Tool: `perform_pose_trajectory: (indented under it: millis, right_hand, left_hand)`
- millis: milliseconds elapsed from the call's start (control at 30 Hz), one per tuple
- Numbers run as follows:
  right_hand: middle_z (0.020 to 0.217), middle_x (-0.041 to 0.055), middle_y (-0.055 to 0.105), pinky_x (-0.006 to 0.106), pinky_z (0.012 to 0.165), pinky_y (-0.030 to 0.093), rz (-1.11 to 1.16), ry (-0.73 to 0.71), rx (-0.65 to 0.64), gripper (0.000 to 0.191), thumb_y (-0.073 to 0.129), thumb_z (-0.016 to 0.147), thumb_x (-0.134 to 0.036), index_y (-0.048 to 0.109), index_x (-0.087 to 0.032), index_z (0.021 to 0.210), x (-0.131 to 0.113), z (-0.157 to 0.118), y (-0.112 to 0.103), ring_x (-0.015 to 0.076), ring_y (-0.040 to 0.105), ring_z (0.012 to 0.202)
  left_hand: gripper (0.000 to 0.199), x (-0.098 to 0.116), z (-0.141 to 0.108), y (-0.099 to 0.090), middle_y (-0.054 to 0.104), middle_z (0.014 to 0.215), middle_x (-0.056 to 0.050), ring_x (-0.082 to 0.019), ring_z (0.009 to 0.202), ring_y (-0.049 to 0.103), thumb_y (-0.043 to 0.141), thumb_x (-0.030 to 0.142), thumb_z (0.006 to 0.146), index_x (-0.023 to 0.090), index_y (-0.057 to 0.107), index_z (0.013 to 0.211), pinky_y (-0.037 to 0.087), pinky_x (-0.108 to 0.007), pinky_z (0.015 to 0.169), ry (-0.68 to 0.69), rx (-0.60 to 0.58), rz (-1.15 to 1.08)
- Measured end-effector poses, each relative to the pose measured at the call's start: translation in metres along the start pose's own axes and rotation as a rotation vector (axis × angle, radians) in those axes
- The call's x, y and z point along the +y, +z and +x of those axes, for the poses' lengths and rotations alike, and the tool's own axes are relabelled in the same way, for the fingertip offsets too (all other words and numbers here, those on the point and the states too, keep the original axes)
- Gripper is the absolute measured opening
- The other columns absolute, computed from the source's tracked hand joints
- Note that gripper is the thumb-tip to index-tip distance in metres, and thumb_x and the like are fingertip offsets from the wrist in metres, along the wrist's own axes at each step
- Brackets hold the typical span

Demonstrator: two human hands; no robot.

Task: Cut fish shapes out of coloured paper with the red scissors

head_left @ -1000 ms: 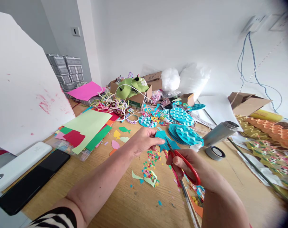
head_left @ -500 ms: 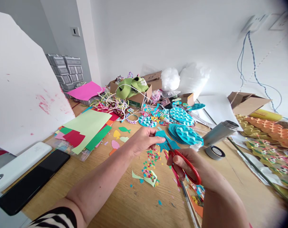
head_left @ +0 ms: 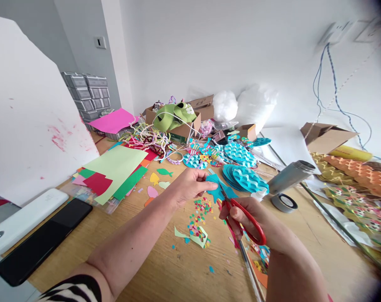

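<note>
Between the thumb and fingers of my left hand (head_left: pixel 199 183) is a piece of blue paper (head_left: pixel 214 193), partly cut to shape. My right hand (head_left: pixel 245 216) grips red-handled scissors (head_left: pixel 249 220), whose blades meet the paper's right part. Below the paper, small coloured paper dots (head_left: pixel 199 222) and a pale green scrap (head_left: pixel 198 239) lie scattered on the table. Left of my left hand are cut paper fish, among them a green fish (head_left: pixel 164 171) and a yellow one (head_left: pixel 154 179). Just beyond the paper sits a stack of blue wavy discs (head_left: pixel 245 178).
Coloured paper sheets (head_left: pixel 121 167), a black phone (head_left: pixel 45 239) and a white device (head_left: pixel 27 218) occupy the left. A steel flask (head_left: pixel 291 176) and its lid (head_left: pixel 284 202) stand right. Behind are a box with green felt (head_left: pixel 174 116) and pipe cleaners (head_left: pixel 149 140).
The blue paper has turned slightly in my left hand, and the scissors still meet its right part. Both hands stay in nearly the same place.
</note>
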State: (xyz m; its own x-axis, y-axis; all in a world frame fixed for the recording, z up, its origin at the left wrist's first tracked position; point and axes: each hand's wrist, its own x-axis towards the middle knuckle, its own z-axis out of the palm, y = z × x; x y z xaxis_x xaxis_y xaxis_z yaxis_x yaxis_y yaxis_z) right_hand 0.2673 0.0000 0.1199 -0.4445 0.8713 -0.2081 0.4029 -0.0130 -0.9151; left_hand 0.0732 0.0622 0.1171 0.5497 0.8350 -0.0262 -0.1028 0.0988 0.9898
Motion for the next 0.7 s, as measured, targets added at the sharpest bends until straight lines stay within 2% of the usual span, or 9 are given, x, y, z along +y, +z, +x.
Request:
perform_pose_trajectory:
  millis: [367,567,700]
  right_hand:
    - [0.044,-0.0002,0.055,0.023,0.034,0.039,0.029,-0.003,-0.013,0.06,0.048,0.08,-0.072,0.061,-0.013,0.081,0.004,0.001,0.0,0.0111,0.048,0.032]
    - [0.049,0.0018,0.058,0.022,0.036,0.035,-0.008,-0.016,0.003,0.061,0.047,0.079,-0.075,0.056,-0.015,0.072,0.001,0.002,0.001,0.0109,0.051,0.036]
    - [0.052,0.004,0.059,0.023,0.039,0.035,-0.015,-0.07,0.009,0.06,0.047,0.078,-0.076,0.054,-0.016,0.07,-0.006,0.003,0.003,0.0127,0.053,0.044]
  left_hand:
    - [0.034,0.001,0.0,0.001,0.048,0.059,0.005,-0.004,0.048,0.041,0.073,0.038,0.061,0.014,0.059,0.08,0.022,-0.019,0.045,-0.018,0.073,-0.008]
    - [0.033,0.001,0.001,0.003,0.053,0.062,0.005,-0.004,0.049,0.045,0.074,0.033,0.061,0.015,0.056,0.082,0.027,-0.019,0.046,-0.015,0.135,-0.033]
    - [0.032,0.001,0.002,0.002,0.054,0.062,0.005,-0.003,0.046,0.043,0.074,0.031,0.06,0.015,0.055,0.079,0.024,-0.019,0.043,-0.007,0.157,-0.079]
